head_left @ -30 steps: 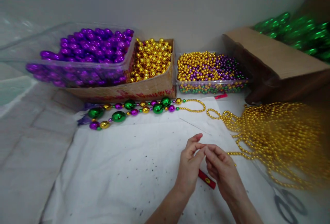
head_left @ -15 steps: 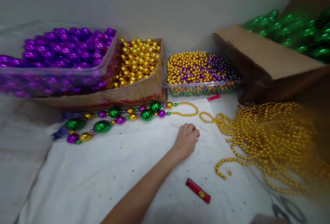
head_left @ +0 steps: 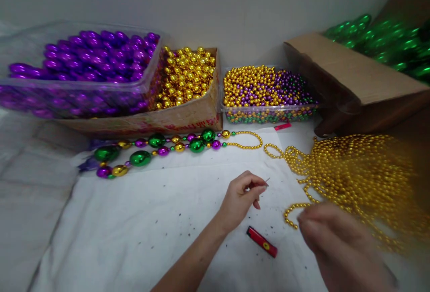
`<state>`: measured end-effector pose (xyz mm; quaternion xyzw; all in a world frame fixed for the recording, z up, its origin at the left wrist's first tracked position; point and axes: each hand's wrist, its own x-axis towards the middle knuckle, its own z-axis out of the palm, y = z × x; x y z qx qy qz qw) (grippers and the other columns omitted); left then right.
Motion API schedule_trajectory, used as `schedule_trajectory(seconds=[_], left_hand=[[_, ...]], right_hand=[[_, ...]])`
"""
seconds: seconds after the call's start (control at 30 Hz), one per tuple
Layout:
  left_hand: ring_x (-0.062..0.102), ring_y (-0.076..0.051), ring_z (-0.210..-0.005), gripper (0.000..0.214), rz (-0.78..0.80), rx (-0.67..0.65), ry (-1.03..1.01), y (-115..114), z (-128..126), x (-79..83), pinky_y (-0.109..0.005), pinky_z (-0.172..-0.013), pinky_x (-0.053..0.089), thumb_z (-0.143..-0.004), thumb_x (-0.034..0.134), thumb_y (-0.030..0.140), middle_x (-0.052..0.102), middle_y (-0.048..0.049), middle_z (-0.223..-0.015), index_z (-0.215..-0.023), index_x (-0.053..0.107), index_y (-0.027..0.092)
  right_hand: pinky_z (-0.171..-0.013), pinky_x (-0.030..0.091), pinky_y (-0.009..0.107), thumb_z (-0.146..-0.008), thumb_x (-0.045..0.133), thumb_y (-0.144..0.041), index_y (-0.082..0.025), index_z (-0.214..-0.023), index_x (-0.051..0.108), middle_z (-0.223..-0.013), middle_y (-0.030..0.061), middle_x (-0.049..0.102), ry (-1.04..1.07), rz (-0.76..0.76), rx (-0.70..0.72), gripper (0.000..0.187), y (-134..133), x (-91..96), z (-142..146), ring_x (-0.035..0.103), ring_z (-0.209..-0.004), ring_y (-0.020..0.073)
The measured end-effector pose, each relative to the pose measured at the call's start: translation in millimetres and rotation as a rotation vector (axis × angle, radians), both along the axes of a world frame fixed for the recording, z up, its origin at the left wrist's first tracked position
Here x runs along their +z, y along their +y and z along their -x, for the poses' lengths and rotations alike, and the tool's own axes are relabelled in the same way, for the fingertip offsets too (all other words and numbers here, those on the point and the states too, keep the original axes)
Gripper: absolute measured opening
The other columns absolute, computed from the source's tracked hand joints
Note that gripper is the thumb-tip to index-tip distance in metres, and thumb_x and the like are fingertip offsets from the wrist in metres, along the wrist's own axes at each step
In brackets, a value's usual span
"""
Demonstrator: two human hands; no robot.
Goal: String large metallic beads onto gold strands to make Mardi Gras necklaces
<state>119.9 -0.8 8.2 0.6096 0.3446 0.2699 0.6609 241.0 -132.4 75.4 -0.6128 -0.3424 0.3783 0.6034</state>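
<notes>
My left hand (head_left: 242, 199) is raised over the white cloth (head_left: 161, 220). Between thumb and forefinger it pinches a thin thread-like piece (head_left: 268, 180), whose short end sticks out. My right hand (head_left: 336, 242), blurred and large in the foreground, has thumb and fingers pressed together; whatever they hold cannot be made out. Just behind its fingertips curves the end of a gold bead strand (head_left: 289, 211). A red lighter (head_left: 262, 242) lies between the hands. A necklace of large green, purple and gold beads (head_left: 140, 158) stretches across the back of the cloth.
Along the wall stand a clear bin of purple beads (head_left: 101, 85), a cardboard box of gold beads (head_left: 188, 119) and a clear tray of small mixed beads (head_left: 268, 109). To the right are piled gold bead strands (head_left: 356, 171) and a carton (head_left: 356, 68) with green beads.
My right hand has come in from the bottom right, now covering the scissors. My left hand has lifted and turned, still pinching the thin piece. The loose gold bead no longer shows.
</notes>
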Motion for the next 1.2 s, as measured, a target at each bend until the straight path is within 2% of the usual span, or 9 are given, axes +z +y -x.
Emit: schedule_trajectory(seconds=[0.03,0.1,0.17,0.23,0.33,0.47,0.7,0.9,1.2], left_hand=[[0.050,-0.009,-0.051,0.013,0.145,0.023,-0.046,-9,3,1.1,-0.023,-0.045,0.046,-0.079,0.061,0.026,0.055,-0.0006,-0.071,-0.083,0.063,0.013],[0.048,-0.009,-0.048,0.015,0.363,0.068,-0.122,-23,9,0.8,-0.023,-0.044,0.047,-0.076,0.064,0.026,0.051,0.0018,-0.060,-0.083,0.063,0.013],[0.048,-0.009,-0.052,0.018,0.485,0.121,-0.181,-34,14,-1.1,-0.023,-0.047,0.050,-0.073,0.067,0.026,0.050,0.0023,-0.058,-0.084,0.064,0.012],[0.049,-0.009,-0.055,0.020,0.536,0.167,-0.209,-40,18,-2.9,-0.025,-0.050,0.053,-0.071,0.069,0.025,0.051,0.0017,-0.060,-0.085,0.065,0.012],[0.051,-0.010,-0.058,0.021,0.551,0.222,-0.209,-47,23,-4.2,-0.028,-0.055,0.056,-0.069,0.071,0.024,0.053,0.0007,-0.063,-0.083,0.065,0.011],[0.054,-0.011,-0.060,0.020,0.556,0.243,-0.220,-52,26,-5.6,-0.029,-0.058,0.057,-0.067,0.073,0.024,0.055,-0.0004,-0.066,-0.081,0.066,0.011],[0.057,-0.011,-0.060,0.021,0.578,0.221,-0.243,-56,29,-6.9,-0.030,-0.061,0.057,-0.069,0.072,0.025,0.057,-0.0009,-0.066,-0.082,0.066,0.010],[0.056,-0.011,-0.062,0.019,0.562,0.227,-0.244,-56,29,-5.5,-0.030,-0.062,0.057,-0.070,0.071,0.024,0.057,-0.0013,-0.066,-0.081,0.066,0.010],[0.056,-0.011,-0.063,0.018,0.542,0.229,-0.230,-55,29,-9.9,-0.030,-0.062,0.057,-0.069,0.073,0.023,0.058,-0.0013,-0.068,-0.080,0.067,0.011]], right_hand=[[-0.042,0.035,0.023,-0.072,0.072,-0.031,-0.026,-0.068,0.069,-0.052,-0.0017,0.053,0.003,0.054,-0.113,0.007,8,-12.1,0,0.044,-0.047,0.0116],[-0.042,0.031,0.022,-0.071,0.074,-0.035,-0.022,-0.071,0.070,-0.051,-0.0034,0.048,-0.022,0.125,-0.207,0.014,19,-33.6,3,0.038,-0.047,0.0098],[-0.044,0.030,0.023,-0.073,0.072,-0.037,-0.020,-0.074,0.069,-0.055,-0.0034,0.049,-0.085,0.159,-0.209,0.017,24,-48.8,10,0.038,-0.050,0.0098],[-0.048,0.034,0.024,-0.077,0.068,-0.035,-0.020,-0.076,0.068,-0.060,-0.0028,0.052,-0.172,0.129,-0.170,0.015,25,-56.4,18,0.042,-0.053,0.0107],[-0.054,0.041,0.024,-0.081,0.064,-0.030,-0.021,-0.073,0.064,-0.071,-0.0006,0.054,-0.291,0.023,-0.133,0.012,25,-57.7,29,0.050,-0.066,0.0137],[-0.060,0.048,0.025,-0.083,0.061,-0.026,-0.021,-0.075,0.062,-0.088,0.0025,0.057,-0.296,-0.030,-0.090,0.009,26,-54.6,36,0.056,-0.087,0.0178],[-0.063,0.046,0.026,-0.083,0.058,-0.023,-0.020,-0.074,0.063,-0.074,-0.0017,0.060,-0.230,0.052,-0.025,0.010,26,-52.9,37,0.057,-0.070,0.0141],[-0.062,0.048,0.029,-0.080,0.060,-0.027,-0.019,-0.074,0.063,-0.072,0.0001,0.061,-0.161,0.098,-0.022,0.011,27,-54.5,36,0.057,-0.068,0.0167],[-0.063,0.045,0.028,-0.080,0.060,-0.027,-0.019,-0.072,0.062,-0.070,-0.0006,0.061,-0.133,0.117,-0.016,0.012,27,-52.1,36,0.056,-0.067,0.0159]])
